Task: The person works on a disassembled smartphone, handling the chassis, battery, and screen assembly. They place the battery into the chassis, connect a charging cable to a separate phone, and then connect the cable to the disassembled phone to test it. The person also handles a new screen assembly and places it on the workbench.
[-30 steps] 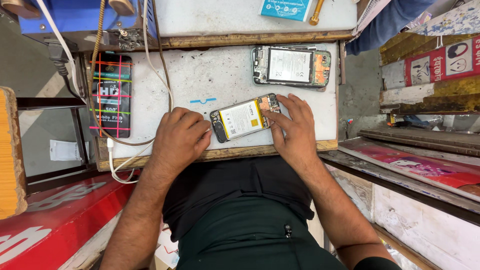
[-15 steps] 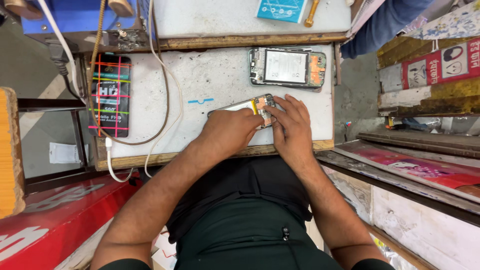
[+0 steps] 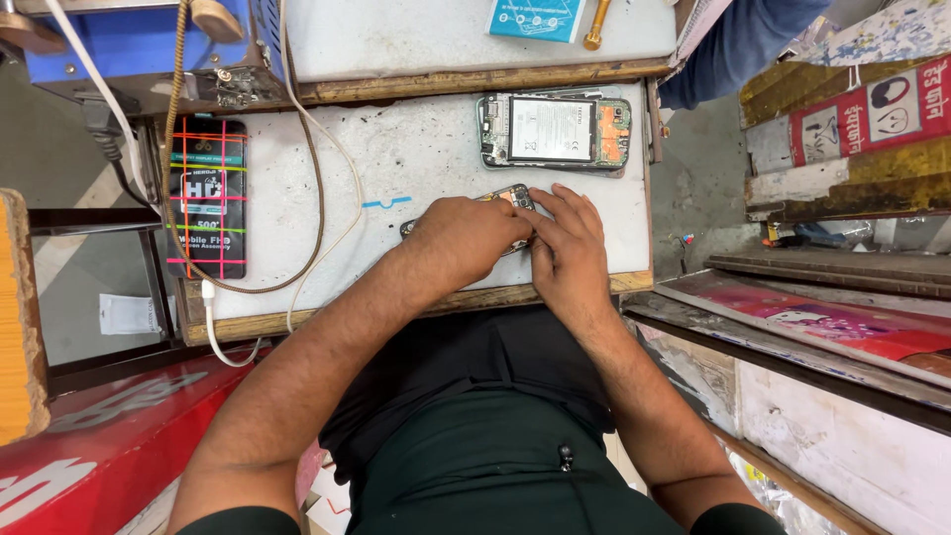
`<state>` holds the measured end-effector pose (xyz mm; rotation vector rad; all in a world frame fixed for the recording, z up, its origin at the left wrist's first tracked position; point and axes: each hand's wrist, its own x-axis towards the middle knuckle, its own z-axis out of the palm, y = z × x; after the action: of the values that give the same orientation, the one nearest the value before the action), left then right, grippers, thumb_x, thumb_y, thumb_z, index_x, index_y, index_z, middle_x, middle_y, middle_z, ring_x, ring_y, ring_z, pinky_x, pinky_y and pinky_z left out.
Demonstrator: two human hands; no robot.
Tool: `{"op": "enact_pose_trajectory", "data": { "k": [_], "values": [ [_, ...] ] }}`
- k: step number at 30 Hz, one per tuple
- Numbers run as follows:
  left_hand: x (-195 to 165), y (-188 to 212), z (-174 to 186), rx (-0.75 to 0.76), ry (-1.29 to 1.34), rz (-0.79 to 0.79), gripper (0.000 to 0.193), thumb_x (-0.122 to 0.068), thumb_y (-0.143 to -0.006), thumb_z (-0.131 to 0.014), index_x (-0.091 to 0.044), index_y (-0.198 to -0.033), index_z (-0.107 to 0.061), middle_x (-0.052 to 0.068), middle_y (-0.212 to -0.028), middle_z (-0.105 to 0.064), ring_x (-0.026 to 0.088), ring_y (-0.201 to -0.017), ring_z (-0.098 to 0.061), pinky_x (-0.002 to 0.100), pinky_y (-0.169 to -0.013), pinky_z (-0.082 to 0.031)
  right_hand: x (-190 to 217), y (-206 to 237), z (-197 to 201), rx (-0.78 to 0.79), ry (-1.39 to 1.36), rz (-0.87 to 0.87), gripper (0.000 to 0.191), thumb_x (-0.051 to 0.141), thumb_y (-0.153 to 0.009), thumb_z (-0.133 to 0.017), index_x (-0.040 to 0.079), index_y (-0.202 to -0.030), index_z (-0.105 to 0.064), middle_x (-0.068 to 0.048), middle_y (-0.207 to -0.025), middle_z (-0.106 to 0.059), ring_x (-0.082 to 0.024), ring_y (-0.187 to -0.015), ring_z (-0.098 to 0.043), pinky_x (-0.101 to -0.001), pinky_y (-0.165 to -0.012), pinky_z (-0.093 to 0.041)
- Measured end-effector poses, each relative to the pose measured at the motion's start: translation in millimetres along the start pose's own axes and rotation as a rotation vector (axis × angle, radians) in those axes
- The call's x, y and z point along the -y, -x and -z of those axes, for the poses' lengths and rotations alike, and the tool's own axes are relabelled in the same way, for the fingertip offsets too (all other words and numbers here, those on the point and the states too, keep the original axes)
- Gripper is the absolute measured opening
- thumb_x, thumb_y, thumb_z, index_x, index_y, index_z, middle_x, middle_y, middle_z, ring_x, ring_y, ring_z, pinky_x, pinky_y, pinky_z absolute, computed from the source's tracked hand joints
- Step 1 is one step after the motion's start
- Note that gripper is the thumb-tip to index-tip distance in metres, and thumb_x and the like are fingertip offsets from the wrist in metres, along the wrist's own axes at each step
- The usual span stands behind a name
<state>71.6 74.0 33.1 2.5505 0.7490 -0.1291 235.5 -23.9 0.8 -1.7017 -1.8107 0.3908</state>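
Fingers of both hands — left hand, right hand — clamp the opened phone on the white worktop.

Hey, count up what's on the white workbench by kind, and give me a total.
Opened phones: 2, one under both hands, one with its battery showing
Black flat box with coloured grid lines: 1
Cables: 2, brown, white
Blue strip: 1
Total: 6

Bright, even daylight falls on the white desk, throwing only soft, short shadows under the hands. No harsh glare. The centre is sharp; the wide lens bends straight lines near the edges, where detail softens slightly.
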Motion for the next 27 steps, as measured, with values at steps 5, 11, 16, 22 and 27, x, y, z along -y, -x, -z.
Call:
{"op": "enact_pose_trajectory", "data": {
  "k": [5,11,16,22,27],
  "values": [
    [-1,-3,3,0.032,-0.008,-0.001,0.029,-0.004,-0.088,-0.064,-0.018,-0.112,-0.072,0.005,-0.109,-0.071,0.028,-0.092,-0.074,0.043,-0.069,-0.061,-1,1,-1,0.005,0.006,-0.009,0.046,-0.010,-0.084,-0.062,0.008,-0.126,-0.072,-0.012,-0.142,-0.063,-0.037,-0.142,-0.048,-0.0550,-0.123,-0.031],
    [1,6,3,0.036,0.040,0.041,0.020,-0.017,-0.094,-0.065,-0.018,-0.112,-0.073,0.006,-0.108,-0.069,0.025,-0.086,-0.074,0.041,-0.068,-0.061,-3,0,-3,0.016,0.008,-0.017,0.036,-0.004,-0.094,-0.065,0.009,-0.126,-0.072,-0.011,-0.140,-0.064,-0.035,-0.143,-0.047,-0.0552,-0.124,-0.030],
    [4,6,0,0.002,-0.025,-0.021,0.017,-0.020,-0.095,-0.064,-0.019,-0.109,-0.075,0.006,-0.109,-0.068,0.024,-0.086,-0.073,0.040,-0.067,-0.061,-3,1,-4,0.018,-0.015,-0.039,0.036,-0.004,-0.094,-0.064,0.010,-0.127,-0.072,-0.011,-0.141,-0.064,-0.035,-0.143,-0.047,-0.0528,-0.124,-0.031],
    [3,-2,2,-0.013,-0.018,-0.040,0.020,-0.012,-0.093,-0.065,-0.018,-0.110,-0.073,0.005,-0.108,-0.070,0.025,-0.089,-0.073,0.041,-0.067,-0.061,-5,2,-4,0.015,0.022,-0.019,0.040,-0.007,-0.089,-0.063,0.007,-0.126,-0.072,-0.011,-0.141,-0.064,-0.034,-0.143,-0.047,-0.0540,-0.124,-0.030],
    [0,-8,5,0.038,-0.014,-0.023,0.031,-0.002,-0.087,-0.066,-0.017,-0.114,-0.071,0.003,-0.109,-0.071,0.024,-0.090,-0.074,0.041,-0.067,-0.061,-5,1,-3,-0.014,0.018,0.004,0.036,-0.008,-0.089,-0.062,0.005,-0.120,-0.071,-0.012,-0.141,-0.066,-0.035,-0.143,-0.050,-0.0516,-0.124,-0.034]
  ]
}}
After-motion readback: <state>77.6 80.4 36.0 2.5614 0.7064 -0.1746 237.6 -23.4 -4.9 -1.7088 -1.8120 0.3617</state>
